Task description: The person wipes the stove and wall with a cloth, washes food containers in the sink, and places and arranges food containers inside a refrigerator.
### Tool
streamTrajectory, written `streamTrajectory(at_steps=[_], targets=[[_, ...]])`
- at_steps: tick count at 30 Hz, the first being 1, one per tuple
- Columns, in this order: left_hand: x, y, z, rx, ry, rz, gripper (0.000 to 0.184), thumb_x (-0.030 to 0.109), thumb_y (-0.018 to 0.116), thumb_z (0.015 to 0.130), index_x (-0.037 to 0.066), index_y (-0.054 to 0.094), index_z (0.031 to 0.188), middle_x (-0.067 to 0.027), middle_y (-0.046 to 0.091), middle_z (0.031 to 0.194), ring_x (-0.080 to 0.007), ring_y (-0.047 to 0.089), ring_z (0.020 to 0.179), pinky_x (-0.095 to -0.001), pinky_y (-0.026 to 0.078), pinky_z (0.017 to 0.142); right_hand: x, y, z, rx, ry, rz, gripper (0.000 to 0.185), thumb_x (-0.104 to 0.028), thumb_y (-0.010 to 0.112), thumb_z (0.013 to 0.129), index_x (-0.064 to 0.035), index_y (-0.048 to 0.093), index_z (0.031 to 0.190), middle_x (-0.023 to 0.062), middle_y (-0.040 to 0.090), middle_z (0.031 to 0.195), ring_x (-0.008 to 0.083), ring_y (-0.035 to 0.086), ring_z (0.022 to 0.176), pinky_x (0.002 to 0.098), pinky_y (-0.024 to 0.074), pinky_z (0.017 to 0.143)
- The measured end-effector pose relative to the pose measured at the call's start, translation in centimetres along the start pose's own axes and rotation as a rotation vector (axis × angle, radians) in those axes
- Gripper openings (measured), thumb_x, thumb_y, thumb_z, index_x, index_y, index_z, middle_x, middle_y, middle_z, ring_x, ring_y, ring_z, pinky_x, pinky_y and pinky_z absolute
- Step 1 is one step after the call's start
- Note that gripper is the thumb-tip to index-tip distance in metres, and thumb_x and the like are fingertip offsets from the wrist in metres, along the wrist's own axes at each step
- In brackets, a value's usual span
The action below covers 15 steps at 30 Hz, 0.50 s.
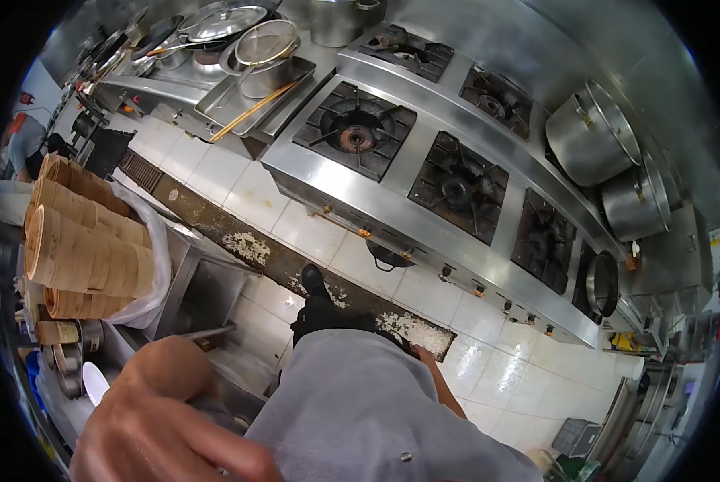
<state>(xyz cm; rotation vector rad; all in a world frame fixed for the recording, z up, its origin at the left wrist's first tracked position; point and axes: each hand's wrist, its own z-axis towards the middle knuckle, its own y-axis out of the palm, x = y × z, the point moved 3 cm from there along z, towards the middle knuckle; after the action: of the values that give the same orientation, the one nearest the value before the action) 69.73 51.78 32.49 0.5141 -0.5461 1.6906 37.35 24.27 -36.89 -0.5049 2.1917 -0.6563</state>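
Observation:
My left hand is large and blurred at the lower left, close to the camera. One finger stretches right across the grey shirt; the other fingers are unclear, and I see nothing held. On the other side of the shirt, my right arm hangs down. Only a small part of my right hand shows beside the dark trousers, its fingers hidden. Left of my body, bamboo steamers are stacked near a clear plastic bag on a metal counter.
A steel gas stove with several burners stands ahead. Large pots rest at its right end. A tray holds a strainer and long chopsticks. A dirty floor channel crosses the white tiles. Another person is at far left.

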Motion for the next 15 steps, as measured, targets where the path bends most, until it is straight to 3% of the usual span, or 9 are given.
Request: streamTrajectory(at_steps=[1,6,9,11,15], targets=[[-0.1,-0.2,0.1,0.0,0.004,-0.008,0.059,0.042,0.08,0.071,0.033,0.06,0.126,0.0042,0.038,0.058,-0.0116,0.034,0.047,-0.0309,0.032,0.058,0.4,0.5,0.2,0.036,-0.088,0.007,0.03,-0.019,0.061,0.083,-0.0089,0.064,0.111,0.0149,0.068,0.105,0.033,0.064,0.098,0.0402,0.0505,0.083],[-1.1,-1.3,0.3,0.073,0.015,0.002,0.061,0.043,0.079,0.071,0.036,0.059,0.129,0.0044,0.037,0.057,-0.0118,0.034,0.047,-0.0305,0.032,0.058,-0.3,0.5,0.4,-0.007,0.025,0.042,0.031,-0.016,0.063,0.08,-0.0074,0.065,0.109,0.0161,0.067,0.104,0.0344,0.064,0.098,0.0409,0.0498,0.083],[-1.9,-2.9,0.4,0.318,0.027,0.074,0.063,0.045,0.079,0.071,0.04,0.058,0.13,0.005,0.036,0.057,-0.012,0.033,0.047,-0.0302,0.032,0.058,-2.9,-1.6,0.8,-0.009,0.133,-0.022,0.031,-0.018,0.064,0.08,-0.0074,0.065,0.109,0.0182,0.066,0.105,0.0354,0.063,0.099,0.0408,0.0493,0.085],[-2.7,-5.9,0.5,0.092,-0.078,-0.082,0.061,0.045,0.079,0.07,0.041,0.059,0.128,0.0051,0.035,0.057,-0.0124,0.033,0.049,-0.0303,0.032,0.057,-3.1,-1.8,2.0,0.052,0.187,0.064,0.031,-0.022,0.064,0.082,-0.0075,0.064,0.11,0.0189,0.067,0.106,0.035,0.063,0.101,0.041,0.0491,0.086],[-5.7,-10.8,0.5,-0.051,-0.156,-0.159,0.059,0.047,0.078,0.07,0.04,0.06,0.126,0.0052,0.036,0.06,-0.0131,0.034,0.051,-0.0307,0.033,0.057,-6.2,-3.8,4.2,0.031,0.238,0.05,0.031,-0.027,0.06,0.086,-0.0082,0.064,0.11,0.0188,0.066,0.107,0.0357,0.062,0.103,0.0419,0.049,0.088]])
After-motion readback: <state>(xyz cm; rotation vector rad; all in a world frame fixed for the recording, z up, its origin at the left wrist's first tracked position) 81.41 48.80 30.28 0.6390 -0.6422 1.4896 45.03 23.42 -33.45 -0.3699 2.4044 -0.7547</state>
